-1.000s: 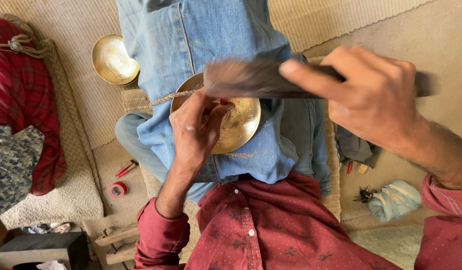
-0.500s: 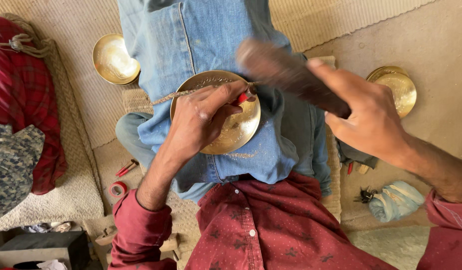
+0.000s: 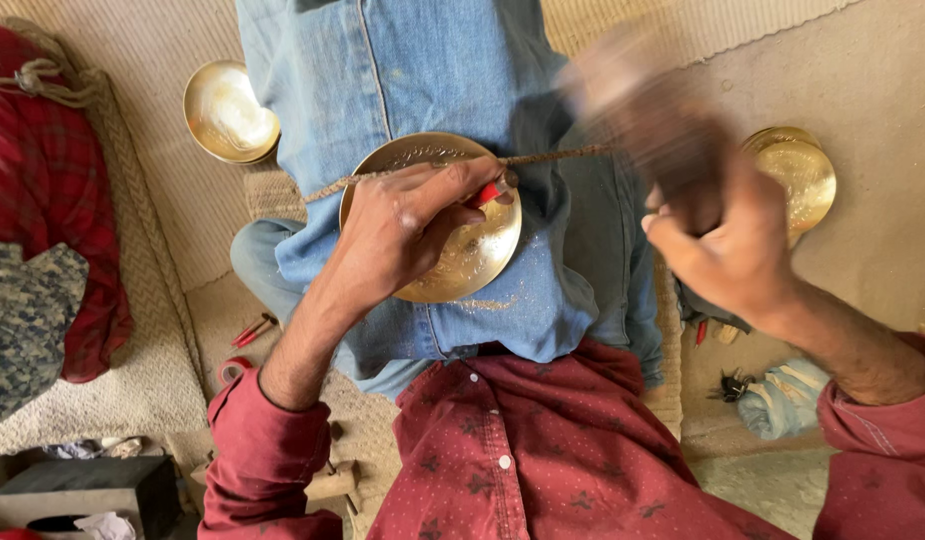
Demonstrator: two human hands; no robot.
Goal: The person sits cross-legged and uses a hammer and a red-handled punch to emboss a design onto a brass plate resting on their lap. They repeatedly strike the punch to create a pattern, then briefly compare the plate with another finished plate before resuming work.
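Looking down, we see our left hand (image 3: 407, 230) resting on a brass plate (image 3: 462, 265) that lies in our lap on a blue denim cloth (image 3: 422, 80). Its fingers are pinched around a thin tool with a red grip (image 3: 489, 193), whose tip we cannot see clearly against the metal. A twisted cord (image 3: 552, 157) runs across the top of the plate, just above those fingers.

Our right hand (image 3: 727, 250) is raised to the right of the plate, well clear of it, clenched around a dark mallet (image 3: 642, 110) that is badly blurred, so we cannot tell its exact shape.

A second brass plate (image 3: 797, 175) lies on the floor beyond the right hand, and a third (image 3: 227, 110) sits at the upper left beside the denim. Red cloth (image 3: 42, 200) is heaped on a woven mat (image 3: 152, 370) at the left. A pale bundle (image 3: 782, 395) lies on the floor under our right forearm, and a dark box (image 3: 82, 490) stands at the lower left.
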